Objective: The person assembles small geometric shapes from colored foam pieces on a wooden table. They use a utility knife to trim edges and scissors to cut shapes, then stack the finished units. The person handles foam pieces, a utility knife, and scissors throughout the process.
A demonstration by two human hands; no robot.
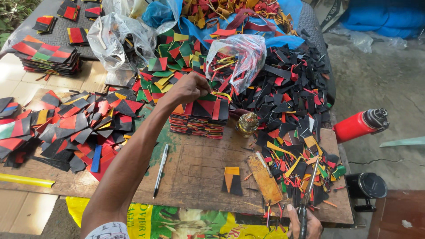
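My left hand (189, 87) reaches far forward over the wooden board (199, 168), fingers closed on a piece at the top of a stack of black, red, orange and green patchwork pieces (199, 116). At the bottom edge my right hand (305, 223) grips a pair of scissors (307, 194) that point up toward a heap of coloured offcuts (292, 155). A small orange and black piece (231, 180) lies alone on the board between the hands.
A pen (160, 170), a worn ruler-like strip (264, 178) and a small jar (247, 124) lie on the board. Clear plastic bags (237, 59) of strips stand behind. More patchwork piles (66, 128) lie left. A red flask (359, 125) and black mug (366, 186) are at the right.
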